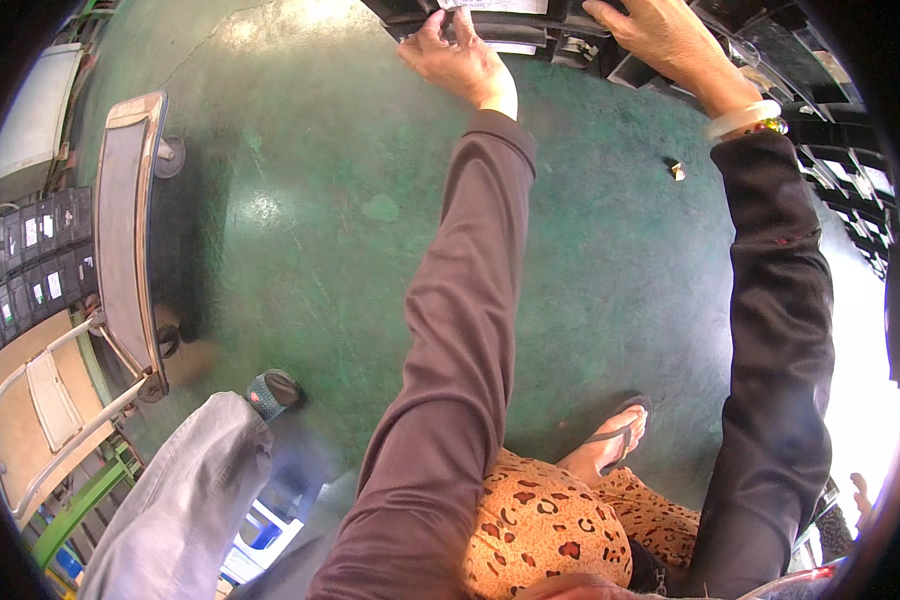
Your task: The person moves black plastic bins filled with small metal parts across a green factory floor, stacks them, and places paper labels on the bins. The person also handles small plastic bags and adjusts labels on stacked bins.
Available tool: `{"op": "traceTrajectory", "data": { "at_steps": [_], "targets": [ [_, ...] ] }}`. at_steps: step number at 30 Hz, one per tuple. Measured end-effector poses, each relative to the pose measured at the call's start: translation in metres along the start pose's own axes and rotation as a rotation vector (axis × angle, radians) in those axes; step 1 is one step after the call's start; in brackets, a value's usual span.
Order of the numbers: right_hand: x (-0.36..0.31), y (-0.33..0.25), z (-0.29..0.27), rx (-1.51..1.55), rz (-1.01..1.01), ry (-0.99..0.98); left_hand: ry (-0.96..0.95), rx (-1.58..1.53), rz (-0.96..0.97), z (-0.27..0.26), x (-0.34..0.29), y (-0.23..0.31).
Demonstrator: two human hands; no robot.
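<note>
Both my arms reach up to black plastic bins at the top edge of the view. My left hand [460, 62] grips the front edge of a black bin [515, 30] beside its white label, with the fingers bent over the rim. My right hand [670, 42] is at the other end of the same bin, its thumb and fingers curled round the edge. The upper part of this bin is cut off, so I cannot see what it contains.
A platform trolley [128, 240] stands at the left, near racked black bins [45, 235]. Another person's grey-trousered leg [195, 480] is at lower left, beside a blue and white stool [270, 525]. More black bins [840, 150] line the right. A small shiny piece [677, 171] lies on the green floor.
</note>
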State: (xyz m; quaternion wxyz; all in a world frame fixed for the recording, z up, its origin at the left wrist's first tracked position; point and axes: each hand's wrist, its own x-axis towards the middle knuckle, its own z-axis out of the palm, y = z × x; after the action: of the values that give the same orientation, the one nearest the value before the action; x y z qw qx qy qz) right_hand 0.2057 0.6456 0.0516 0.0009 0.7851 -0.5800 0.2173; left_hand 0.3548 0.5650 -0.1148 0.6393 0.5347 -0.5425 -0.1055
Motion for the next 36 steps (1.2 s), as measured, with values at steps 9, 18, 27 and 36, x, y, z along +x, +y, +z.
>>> {"op": "traceTrajectory", "data": {
  "at_steps": [9, 18, 27, 36],
  "targets": [
    [-0.001, -0.003, 0.000, -0.032, 0.000, 0.019, -0.012, -0.038, -0.078, 0.000, -0.005, 0.006],
    [-0.002, -0.005, 0.001, -0.056, 0.009, 0.024, -0.011, -0.081, -0.030, 0.000, -0.003, 0.006],
    [-0.001, -0.007, 0.002, -0.056, 0.024, 0.018, 0.004, -0.035, -0.086, 0.007, -0.012, 0.005],
    [-0.007, -0.001, 0.003, -0.061, -0.007, 0.037, 0.109, 0.040, -0.003, 0.016, -0.022, 0.008]
  ]
}}
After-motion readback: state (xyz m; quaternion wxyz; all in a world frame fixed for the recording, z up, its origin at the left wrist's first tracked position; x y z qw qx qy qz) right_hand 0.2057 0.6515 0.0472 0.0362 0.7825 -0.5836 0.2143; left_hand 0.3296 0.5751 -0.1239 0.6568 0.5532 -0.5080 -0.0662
